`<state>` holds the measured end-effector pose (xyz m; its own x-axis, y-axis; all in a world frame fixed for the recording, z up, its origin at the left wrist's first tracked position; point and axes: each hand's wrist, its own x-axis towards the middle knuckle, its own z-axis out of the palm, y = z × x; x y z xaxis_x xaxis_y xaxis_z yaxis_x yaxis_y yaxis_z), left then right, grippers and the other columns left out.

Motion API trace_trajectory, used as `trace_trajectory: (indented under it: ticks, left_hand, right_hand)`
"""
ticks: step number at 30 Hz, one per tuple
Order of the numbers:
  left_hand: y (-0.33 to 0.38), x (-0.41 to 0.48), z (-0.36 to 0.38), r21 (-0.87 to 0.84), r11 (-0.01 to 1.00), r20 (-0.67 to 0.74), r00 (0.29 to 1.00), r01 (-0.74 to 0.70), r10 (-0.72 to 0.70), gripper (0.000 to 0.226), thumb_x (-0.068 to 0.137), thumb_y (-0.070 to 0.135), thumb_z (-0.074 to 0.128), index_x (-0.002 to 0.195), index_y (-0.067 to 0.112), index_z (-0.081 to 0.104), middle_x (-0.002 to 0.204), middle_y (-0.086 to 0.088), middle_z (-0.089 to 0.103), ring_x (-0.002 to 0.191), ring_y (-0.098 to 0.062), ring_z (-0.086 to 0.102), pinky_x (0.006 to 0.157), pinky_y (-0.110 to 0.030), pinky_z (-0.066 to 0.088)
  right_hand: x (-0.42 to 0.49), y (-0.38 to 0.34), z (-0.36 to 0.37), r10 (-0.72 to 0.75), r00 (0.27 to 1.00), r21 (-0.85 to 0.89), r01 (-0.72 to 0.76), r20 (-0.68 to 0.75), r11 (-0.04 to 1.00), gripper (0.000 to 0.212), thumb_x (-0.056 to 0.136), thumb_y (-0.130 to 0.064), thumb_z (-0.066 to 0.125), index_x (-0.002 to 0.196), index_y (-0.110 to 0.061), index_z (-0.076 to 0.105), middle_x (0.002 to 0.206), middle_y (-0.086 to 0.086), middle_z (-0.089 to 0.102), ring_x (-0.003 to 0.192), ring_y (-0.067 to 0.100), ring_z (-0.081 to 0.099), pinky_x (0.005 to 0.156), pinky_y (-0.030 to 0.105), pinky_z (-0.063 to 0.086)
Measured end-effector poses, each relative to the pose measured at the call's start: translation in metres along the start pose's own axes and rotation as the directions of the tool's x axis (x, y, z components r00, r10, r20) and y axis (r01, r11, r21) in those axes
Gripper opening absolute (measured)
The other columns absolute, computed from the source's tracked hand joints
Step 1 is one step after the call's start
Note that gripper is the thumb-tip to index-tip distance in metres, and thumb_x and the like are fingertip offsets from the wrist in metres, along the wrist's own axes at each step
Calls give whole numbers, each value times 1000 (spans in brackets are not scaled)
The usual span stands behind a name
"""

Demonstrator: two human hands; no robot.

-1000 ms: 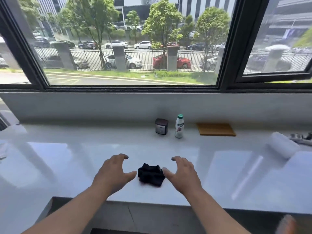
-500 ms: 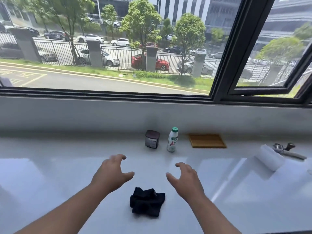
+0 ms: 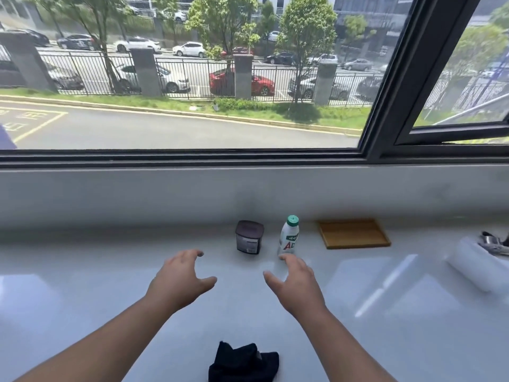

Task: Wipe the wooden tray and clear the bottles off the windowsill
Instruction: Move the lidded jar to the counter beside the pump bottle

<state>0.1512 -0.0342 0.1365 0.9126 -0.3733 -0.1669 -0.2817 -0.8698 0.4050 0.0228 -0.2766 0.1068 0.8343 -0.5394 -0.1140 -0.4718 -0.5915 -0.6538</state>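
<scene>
A white bottle (image 3: pixel 289 236) with a green cap stands upright on the white windowsill (image 3: pixel 82 271), near the back wall. Left of it sits a short dark jar (image 3: pixel 249 237) with a dark lid. A flat wooden tray (image 3: pixel 353 233) lies to the right of the bottle. A crumpled black cloth (image 3: pixel 243 363) lies near the front edge, between my forearms. My left hand (image 3: pixel 180 278) hovers open, left of and short of the jar. My right hand (image 3: pixel 298 282) is open too, its fingertips just in front of the bottle's base, holding nothing.
A white roll (image 3: pixel 478 264) lies on the sill at the right, with a metal tool (image 3: pixel 494 242) behind it. A grey wall rises behind the sill up to the black window frame (image 3: pixel 385 114).
Both hands have moved forward, away from the black cloth and toward the jar and bottle. The cloth stays where it lay, and the view has drawn closer to the window.
</scene>
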Motion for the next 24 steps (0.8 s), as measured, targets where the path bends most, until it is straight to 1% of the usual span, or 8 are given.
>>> trace_trajectory:
  ticks: [4, 8, 12, 14, 17, 20, 22, 24]
  left_hand:
    - [13, 49, 23, 40, 998, 63, 997, 50, -53, 77, 80, 63, 67, 148, 38, 41, 154, 17, 44, 142, -12, 36, 99, -33, 44]
    - [32, 125, 53, 127, 991, 120, 991, 38, -54, 83, 80, 58, 74, 152, 34, 39, 158, 11, 40, 144, -17, 37, 106, -36, 43]
    - [52, 195, 78, 196, 980, 170, 985, -22, -11, 99, 77, 53, 79, 159, 33, 28, 167, 8, 28, 145, -23, 37, 109, -40, 43]
    - [60, 225, 87, 269, 959, 197, 980, -92, 38, 108, 76, 49, 82, 163, 33, 20, 172, 7, 18, 146, -27, 38, 113, -41, 42]
    - [69, 257, 99, 387, 902, 247, 964, -192, 99, 117, 75, 43, 86, 164, 36, 10, 174, 6, 11, 143, -30, 44, 106, -45, 49]
    - [73, 279, 112, 422, 880, 288, 953, -218, 98, 118, 74, 38, 85, 164, 39, 9, 175, 7, 7, 138, -32, 49, 102, -45, 52]
    - [77, 289, 119, 426, 877, 307, 947, -222, 91, 112, 73, 40, 85, 162, 37, 16, 173, 5, 14, 134, -33, 54, 99, -46, 53]
    - [81, 292, 123, 419, 875, 307, 945, -243, 116, 96, 71, 43, 83, 153, 31, 34, 158, 0, 40, 121, -33, 61, 89, -46, 56]
  right_hand:
    - [59, 20, 30, 52, 989, 65, -62, 140, 996, 64, 89, -65, 57, 143, -31, 50, 146, -5, 55, 135, 17, 48, 102, 38, 48]
    - [122, 46, 73, 146, 945, 146, -195, 294, 970, 64, 92, -57, 58, 149, -32, 46, 151, -2, 51, 133, 19, 51, 99, 36, 48]
    - [164, 59, 102, 272, 880, 326, -407, 388, 853, 64, 94, -44, 60, 154, -33, 41, 155, 1, 48, 133, 22, 54, 100, 36, 47]
    - [181, 62, 114, 311, 839, 390, -495, 446, 776, 66, 95, -36, 59, 157, -33, 38, 157, 2, 48, 134, 22, 54, 108, 39, 46]
    - [197, 62, 125, 300, 804, 444, -548, 514, 709, 69, 93, -28, 56, 158, -36, 35, 158, 0, 48, 131, 22, 57, 112, 46, 47]
    - [209, 64, 128, 284, 798, 492, -563, 531, 663, 79, 81, -33, 58, 157, -39, 37, 154, -4, 51, 117, 20, 62, 106, 43, 51]
    - [214, 67, 130, 278, 797, 534, -576, 537, 619, 85, 72, -35, 56, 155, -42, 39, 151, -6, 53, 104, 19, 59, 97, 43, 51]
    - [216, 69, 130, 273, 800, 547, -574, 535, 610, 84, 71, -35, 55, 153, -47, 40, 146, -10, 52, 99, 18, 59, 96, 45, 54]
